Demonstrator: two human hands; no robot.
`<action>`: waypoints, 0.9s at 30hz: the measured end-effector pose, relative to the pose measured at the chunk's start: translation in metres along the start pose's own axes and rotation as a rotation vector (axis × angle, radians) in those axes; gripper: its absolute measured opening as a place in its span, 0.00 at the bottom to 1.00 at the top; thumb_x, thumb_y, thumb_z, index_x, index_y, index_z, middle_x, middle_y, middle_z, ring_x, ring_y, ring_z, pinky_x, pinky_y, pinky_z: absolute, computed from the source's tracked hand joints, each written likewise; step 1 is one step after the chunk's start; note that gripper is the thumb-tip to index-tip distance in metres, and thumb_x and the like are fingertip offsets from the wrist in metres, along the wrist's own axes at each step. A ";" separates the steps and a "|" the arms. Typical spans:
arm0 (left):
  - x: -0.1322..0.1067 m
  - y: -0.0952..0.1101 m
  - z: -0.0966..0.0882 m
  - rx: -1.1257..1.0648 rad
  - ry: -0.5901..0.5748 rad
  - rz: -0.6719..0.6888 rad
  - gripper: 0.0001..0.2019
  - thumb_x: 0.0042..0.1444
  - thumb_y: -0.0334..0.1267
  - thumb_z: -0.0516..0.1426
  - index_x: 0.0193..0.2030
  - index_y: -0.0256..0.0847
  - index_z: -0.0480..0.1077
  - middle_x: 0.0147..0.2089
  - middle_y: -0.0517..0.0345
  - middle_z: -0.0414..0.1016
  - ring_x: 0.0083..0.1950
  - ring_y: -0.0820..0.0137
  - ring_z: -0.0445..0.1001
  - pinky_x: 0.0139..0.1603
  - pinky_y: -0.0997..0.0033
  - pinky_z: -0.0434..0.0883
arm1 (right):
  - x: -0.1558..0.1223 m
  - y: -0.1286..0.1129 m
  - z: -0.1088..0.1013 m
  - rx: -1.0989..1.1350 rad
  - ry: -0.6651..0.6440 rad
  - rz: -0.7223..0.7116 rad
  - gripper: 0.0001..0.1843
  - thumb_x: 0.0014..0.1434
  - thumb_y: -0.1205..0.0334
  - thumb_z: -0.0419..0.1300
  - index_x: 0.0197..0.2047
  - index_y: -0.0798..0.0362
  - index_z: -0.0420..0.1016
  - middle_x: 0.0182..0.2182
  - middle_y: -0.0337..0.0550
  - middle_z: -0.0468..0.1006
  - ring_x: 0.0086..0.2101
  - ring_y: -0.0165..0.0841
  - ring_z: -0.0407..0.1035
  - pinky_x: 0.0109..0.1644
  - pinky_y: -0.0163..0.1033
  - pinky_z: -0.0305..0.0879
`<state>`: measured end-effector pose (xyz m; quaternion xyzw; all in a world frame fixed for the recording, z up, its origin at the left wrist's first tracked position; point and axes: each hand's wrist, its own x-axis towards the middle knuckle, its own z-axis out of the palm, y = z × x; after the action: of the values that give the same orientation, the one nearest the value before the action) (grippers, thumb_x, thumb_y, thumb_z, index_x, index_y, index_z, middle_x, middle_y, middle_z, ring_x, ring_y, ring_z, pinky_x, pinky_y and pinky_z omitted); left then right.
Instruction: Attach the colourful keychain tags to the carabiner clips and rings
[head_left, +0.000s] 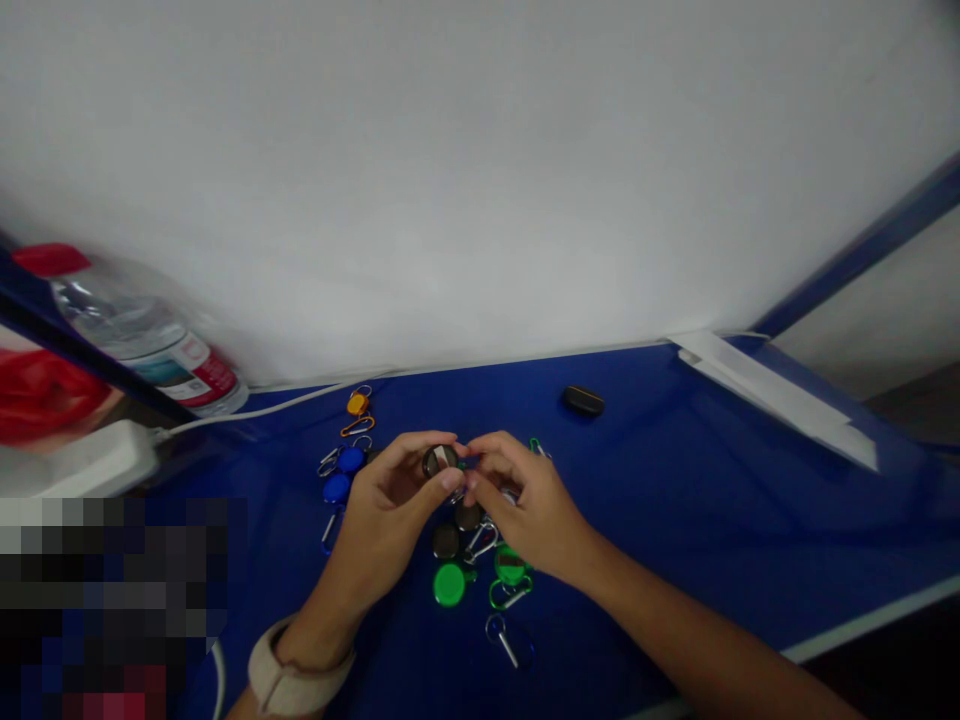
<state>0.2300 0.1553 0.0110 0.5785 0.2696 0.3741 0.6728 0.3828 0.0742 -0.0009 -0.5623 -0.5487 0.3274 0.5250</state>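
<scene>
My left hand [401,505] is closed around a black badge reel [439,460], with a pale patch on its face turned up. Close beside it, my right hand [521,500] pinches something small that its fingertips hide; the fingertips of both hands nearly meet. Under and around the hands lie more reels with carabiner clips: a dark reel [445,541], a bright green reel [450,585], another green reel [511,565] and a loose-looking silver clip with a ring [502,642]. Left of my left hand are blue reels [337,488] and an orange reel [358,404].
Everything lies on a blue tabletop [645,500] against a pale wall. A small black case [583,401] sits toward the back, white papers [780,400] at the right. On the left stand a red-capped bottle [150,340] and a white power strip [90,460] with its cable.
</scene>
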 end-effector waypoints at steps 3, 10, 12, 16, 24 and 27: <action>0.000 -0.001 0.000 -0.016 -0.005 -0.012 0.13 0.55 0.39 0.69 0.46 0.43 0.78 0.42 0.55 0.82 0.37 0.70 0.80 0.41 0.73 0.77 | 0.000 -0.004 -0.006 -0.185 -0.041 -0.152 0.06 0.65 0.67 0.58 0.45 0.53 0.74 0.30 0.39 0.79 0.28 0.28 0.70 0.33 0.33 0.62; -0.001 -0.005 -0.002 0.016 0.050 0.038 0.13 0.56 0.39 0.68 0.48 0.44 0.78 0.43 0.56 0.81 0.39 0.73 0.78 0.41 0.76 0.76 | -0.002 -0.009 -0.006 -0.358 -0.034 -0.316 0.04 0.61 0.68 0.60 0.40 0.55 0.75 0.30 0.40 0.79 0.28 0.29 0.69 0.37 0.36 0.64; -0.001 -0.006 -0.002 0.020 0.056 0.041 0.13 0.56 0.39 0.68 0.47 0.43 0.78 0.43 0.56 0.81 0.39 0.74 0.78 0.41 0.77 0.76 | -0.003 -0.006 -0.003 -0.432 0.013 -0.393 0.03 0.61 0.68 0.62 0.40 0.54 0.75 0.32 0.40 0.79 0.30 0.31 0.70 0.40 0.38 0.63; -0.001 -0.007 0.001 0.013 0.066 0.041 0.14 0.56 0.39 0.69 0.48 0.42 0.78 0.44 0.55 0.81 0.41 0.72 0.79 0.43 0.76 0.76 | -0.004 -0.001 0.001 -0.559 0.109 -0.461 0.02 0.64 0.66 0.62 0.37 0.54 0.74 0.31 0.41 0.80 0.32 0.33 0.72 0.42 0.40 0.61; -0.002 -0.007 0.007 0.004 0.103 0.051 0.14 0.54 0.38 0.69 0.47 0.41 0.77 0.43 0.55 0.82 0.45 0.70 0.80 0.49 0.73 0.76 | -0.005 0.002 0.001 -0.728 0.200 -0.429 0.11 0.68 0.68 0.56 0.34 0.56 0.76 0.30 0.43 0.81 0.31 0.34 0.73 0.43 0.42 0.57; -0.002 -0.008 0.008 0.018 0.130 0.060 0.14 0.52 0.38 0.70 0.45 0.40 0.77 0.43 0.55 0.82 0.46 0.70 0.80 0.49 0.74 0.76 | 0.000 0.001 -0.004 -0.547 0.263 -0.207 0.13 0.67 0.63 0.58 0.31 0.54 0.77 0.26 0.41 0.80 0.28 0.33 0.72 0.39 0.40 0.59</action>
<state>0.2369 0.1482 0.0044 0.5670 0.2986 0.4286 0.6369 0.3870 0.0732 -0.0012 -0.6613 -0.5979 0.0372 0.4514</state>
